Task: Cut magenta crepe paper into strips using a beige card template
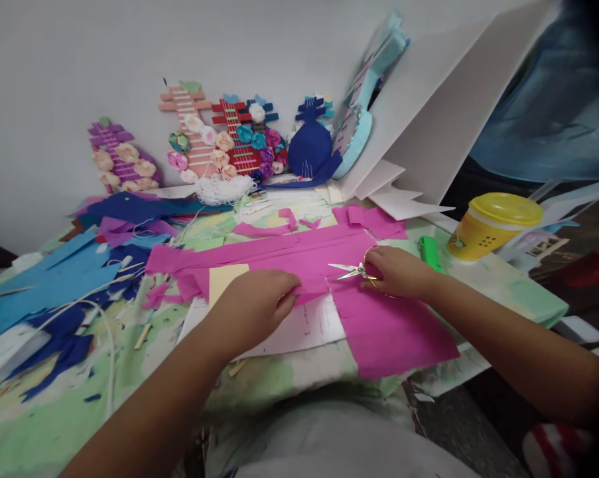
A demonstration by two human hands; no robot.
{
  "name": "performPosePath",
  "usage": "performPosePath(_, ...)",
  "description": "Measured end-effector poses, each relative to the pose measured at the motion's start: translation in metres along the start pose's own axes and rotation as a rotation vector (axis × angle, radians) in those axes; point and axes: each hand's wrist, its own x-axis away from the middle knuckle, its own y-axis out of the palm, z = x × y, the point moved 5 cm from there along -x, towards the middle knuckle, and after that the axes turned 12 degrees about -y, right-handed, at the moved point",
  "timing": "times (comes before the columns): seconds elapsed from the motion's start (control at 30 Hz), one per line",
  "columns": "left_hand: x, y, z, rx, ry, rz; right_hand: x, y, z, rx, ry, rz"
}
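I see the pink sheet [393, 332] lying on the table [150, 378], partly over a white board [324, 324]. With my left hand [259, 300] I pinch the edge of this sheet; with my right hand [399, 269] I hold the scissors [360, 269], their blades apart, over it. The yellow cup [483, 232] stands farther right.

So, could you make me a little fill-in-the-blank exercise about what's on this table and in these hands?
1. The person's right hand holds a pair of ____.
2. The left hand touches a sheet coloured ____.
3. The cup has a lid coloured ____.
4. The small object lying between the right hand and the cup is coloured ____.

Missing words, in order: scissors; pink; yellow; green.
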Motion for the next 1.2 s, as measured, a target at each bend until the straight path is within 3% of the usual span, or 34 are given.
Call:
performPosePath(0.23,-0.033,-0.013,-0.011,-0.051,-0.054,0.038,0.01,-0.001,0.009,0.009,0.063,0.006)
performPosePath(0.43,-0.073,-0.026,-0.015,-0.116,-0.01,0.1,0.009,-0.009,0.004,0.066,0.037,-0.079)
performPosePath(0.57,-0.106,-0.026,-0.028,-0.078,-0.009,0.088,0.002,-0.012,0.003,0.085,0.009,-0.121)
performPosePath(0.7,-0.145,-0.007,-0.05,-0.047,-0.113,0.017,-0.008,-0.009,0.005,0.086,0.004,-0.158)
performPosePath(0.9,-0.191,0.043,-0.064,-0.07,-0.105,-0.067,-0.02,-0.003,0.009,0.03,0.002,-0.201)
performPosePath(1.03,-0.201,0.075,-0.077,-0.066,-0.12,-0.118,-0.024,-0.003,0.01,0.052,0.013,-0.208)
performPosePath(1.2,-0.198,0.104,-0.091,-0.055,-0.115,-0.122,-0.029,-0.001,0.008,0.056,0.021,-0.252)
